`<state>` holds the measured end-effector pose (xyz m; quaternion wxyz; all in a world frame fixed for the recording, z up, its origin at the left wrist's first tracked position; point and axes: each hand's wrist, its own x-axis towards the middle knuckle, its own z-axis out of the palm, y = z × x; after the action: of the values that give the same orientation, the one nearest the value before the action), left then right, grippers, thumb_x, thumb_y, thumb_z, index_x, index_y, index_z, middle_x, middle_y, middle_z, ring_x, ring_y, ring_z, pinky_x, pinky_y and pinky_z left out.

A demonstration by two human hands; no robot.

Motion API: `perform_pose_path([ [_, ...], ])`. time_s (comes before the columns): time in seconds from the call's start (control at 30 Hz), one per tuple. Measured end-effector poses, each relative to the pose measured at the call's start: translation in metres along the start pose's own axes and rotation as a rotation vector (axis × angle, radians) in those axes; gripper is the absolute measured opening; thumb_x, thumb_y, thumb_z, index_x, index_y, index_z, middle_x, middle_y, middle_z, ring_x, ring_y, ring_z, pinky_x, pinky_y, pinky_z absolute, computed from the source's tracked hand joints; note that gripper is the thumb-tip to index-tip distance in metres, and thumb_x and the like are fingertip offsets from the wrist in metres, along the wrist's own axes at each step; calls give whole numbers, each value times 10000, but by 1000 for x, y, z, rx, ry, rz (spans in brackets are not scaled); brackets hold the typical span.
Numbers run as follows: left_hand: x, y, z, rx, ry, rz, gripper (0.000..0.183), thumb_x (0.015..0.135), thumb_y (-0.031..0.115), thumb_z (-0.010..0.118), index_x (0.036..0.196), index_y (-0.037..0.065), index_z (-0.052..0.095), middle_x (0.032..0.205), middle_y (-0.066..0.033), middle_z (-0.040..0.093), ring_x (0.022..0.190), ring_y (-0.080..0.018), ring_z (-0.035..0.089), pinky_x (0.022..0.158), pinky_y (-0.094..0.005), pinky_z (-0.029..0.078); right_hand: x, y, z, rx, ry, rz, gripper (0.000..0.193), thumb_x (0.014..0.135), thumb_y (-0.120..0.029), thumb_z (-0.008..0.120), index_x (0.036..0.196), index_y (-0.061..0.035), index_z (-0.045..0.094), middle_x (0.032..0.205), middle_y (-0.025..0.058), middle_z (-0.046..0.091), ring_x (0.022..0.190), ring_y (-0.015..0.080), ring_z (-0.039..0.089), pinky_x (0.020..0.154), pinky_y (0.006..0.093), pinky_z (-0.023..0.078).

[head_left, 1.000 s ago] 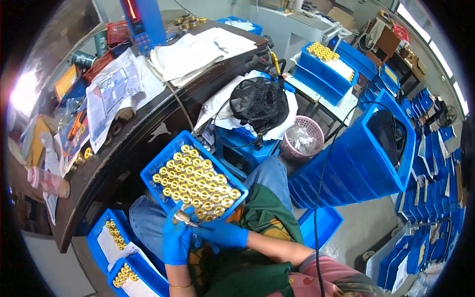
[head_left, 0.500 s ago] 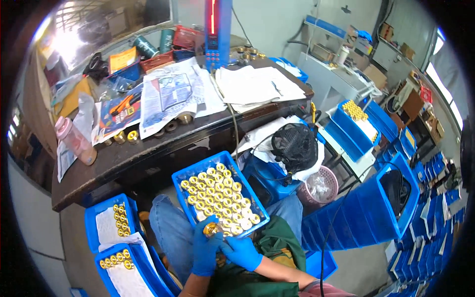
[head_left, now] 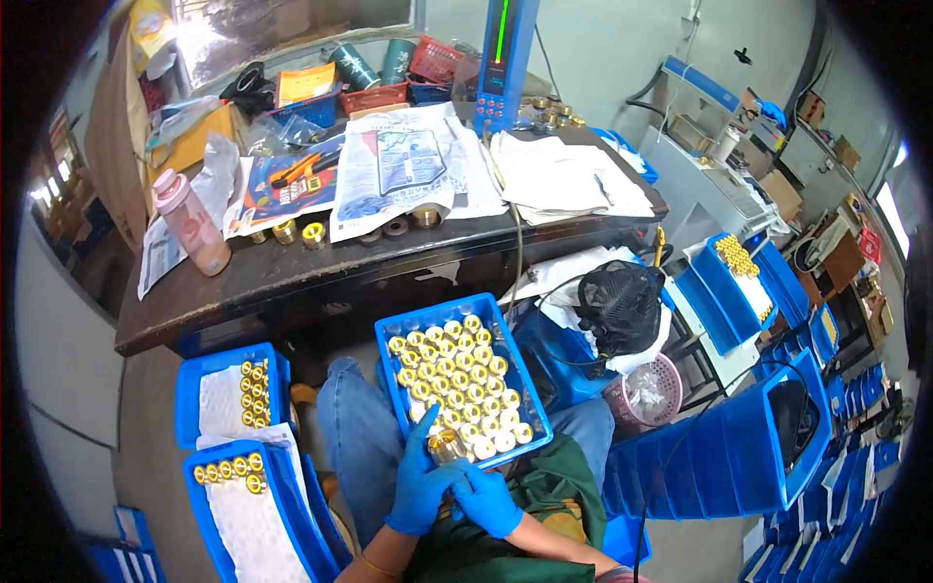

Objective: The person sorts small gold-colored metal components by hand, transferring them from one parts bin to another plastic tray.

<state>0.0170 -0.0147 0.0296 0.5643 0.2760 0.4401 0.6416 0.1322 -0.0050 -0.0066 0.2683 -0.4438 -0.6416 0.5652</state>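
Observation:
In my lap rests a blue tray (head_left: 540,418) with rows of brass ring-shaped fittings (head_left: 447,367) standing in it. Over its near edge, my left hand (head_left: 420,491), in a blue glove, grips one brass fitting (head_left: 447,445) with the index finger stretched up along it. My right hand (head_left: 489,502), gloved alike, is closed right beside the left one, touching it. What its fingers hold, if anything, is hidden.
Two blue trays (head_left: 282,379) with paper and several fittings stand on the left. A dark desk (head_left: 262,291) carries papers, a pink bottle (head_left: 192,225) and a blue gauge column (head_left: 505,68). Stacked blue crates (head_left: 680,476) and a pink basket (head_left: 671,389) stand right.
The whole view has shifted, so the desk and tray sit further right. The gauge column's lit bar has turned from red to green. The fitting stays in my left hand.

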Motion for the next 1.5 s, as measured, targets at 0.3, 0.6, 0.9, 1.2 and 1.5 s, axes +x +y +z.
perform_pose_path([
  [0.3, -12, 13, -73, 413, 398, 87, 369, 787, 77, 623, 1131, 9, 508, 1067, -89, 554, 944, -160, 529, 824, -297, 443, 1, 16, 14, -301, -247, -119, 252, 870, -296, 551, 801, -54, 563, 554, 139, 561, 449, 250, 581, 413, 348, 462],
  [0.6, -91, 66, -231, 953, 1138, 523, 336, 767, 24, 634, 1092, -18, 558, 973, -113, 565, 892, -191, 548, 801, -303, 447, 14, 20, 2, -39, -313, 375, 257, 880, -266, 544, 843, -13, 575, 635, 64, 567, 517, 161, 551, 470, 305, 447],
  [0.9, -112, 51, -271, 853, 1259, 263, 410, 774, 115, 675, 1149, 9, 548, 945, -105, 589, 815, -158, 547, 732, -268, 455, 14, 34, 14, -96, -337, 320, 237, 862, -252, 575, 868, -15, 581, 631, 74, 582, 443, 140, 515, 398, 280, 431],
  [1.2, -59, 92, -184, 1307, 1064, 423, 419, 798, 124, 626, 1171, -29, 512, 1042, -193, 573, 945, -283, 557, 855, -351, 422, 18, -2, 7, 74, -328, 482, 268, 867, -276, 567, 943, -20, 591, 690, 75, 587, 452, 134, 542, 399, 260, 467],
  [1.5, 117, -48, -85, 1728, 3, 773, 177, 720, 108, 568, 867, 58, 651, 808, -134, 593, 833, -277, 553, 821, -444, 397, 6, -6, -7, 80, -298, 365, 238, 864, -234, 571, 963, -19, 600, 661, 84, 556, 479, 151, 562, 386, 278, 466],
])
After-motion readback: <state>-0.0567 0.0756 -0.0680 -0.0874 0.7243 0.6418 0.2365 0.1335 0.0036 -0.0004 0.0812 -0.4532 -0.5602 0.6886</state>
